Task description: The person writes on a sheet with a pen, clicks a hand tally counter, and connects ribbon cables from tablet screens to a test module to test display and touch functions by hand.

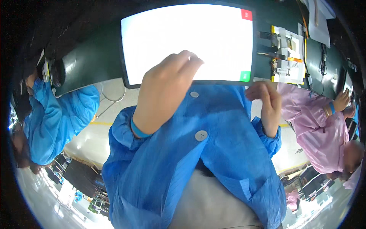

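My left hand (163,91), with a blue band (139,129) at the wrist, is raised over the lower part of a bright white screen (187,34). Its fingers are bent and pressed together; whatever is between them, if anything, is hidden. Just beyond the screen's lower right corner is my right hand (268,107), slightly blurred. Those fingers curl loosely toward the left, somewhat apart, and no object shows in them. A red block (246,15) and a green block (245,76) appear at the screen's right corners.
On the dark green table (85,68), a white and yellow fixture (289,55) with cables stands right of the screen. A black cable (323,63) lies farther right. One person in blue (61,118) sits at left, another in pink (314,126) at right.
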### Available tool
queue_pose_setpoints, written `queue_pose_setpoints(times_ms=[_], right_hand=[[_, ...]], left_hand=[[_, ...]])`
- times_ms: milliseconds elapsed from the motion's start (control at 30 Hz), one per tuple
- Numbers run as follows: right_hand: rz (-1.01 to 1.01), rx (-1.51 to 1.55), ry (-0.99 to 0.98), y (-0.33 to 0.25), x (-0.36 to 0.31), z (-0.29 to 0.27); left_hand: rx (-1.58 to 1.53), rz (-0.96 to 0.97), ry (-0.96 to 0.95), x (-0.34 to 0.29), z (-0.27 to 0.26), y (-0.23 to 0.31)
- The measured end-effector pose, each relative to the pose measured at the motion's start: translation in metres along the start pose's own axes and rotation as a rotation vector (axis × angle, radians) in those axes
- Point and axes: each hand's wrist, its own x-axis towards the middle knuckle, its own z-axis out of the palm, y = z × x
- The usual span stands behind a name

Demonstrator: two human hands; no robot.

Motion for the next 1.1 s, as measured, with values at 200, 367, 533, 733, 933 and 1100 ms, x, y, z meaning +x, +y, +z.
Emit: queue_pose_setpoints(times_ms=[200,367,533,733,933,1100], right_hand=[[0.42,1.027,0.049,0.061,0.002,0.008],[-0.055,1.852,0.202,0.091,-0.009,0.002],[-0.721,0.622,-0.335,0.055,-0.002,-0.041],[-0.404,0.08,-0.365,-0.032,0.039,-0.041],[-0.201,0.272,-0.315,-0.035,0.054,-0.028],[-0.17,0.131,0.004,-0.044,0.052,-0.032]], left_hand=[[0.214,0.656,0.137,0.018,0.02,0.039],[0.535,0.448,0.405,0.053,0.002,0.05],[0.05,1.046,0.896,0.117,0.019,0.027],[-0.305,0.99,0.584,0.121,0.005,0.035],[0.29,0.11,0.148,0.093,-0.026,0.089],[0.411,0.613,0.511,0.072,0.022,0.047]])
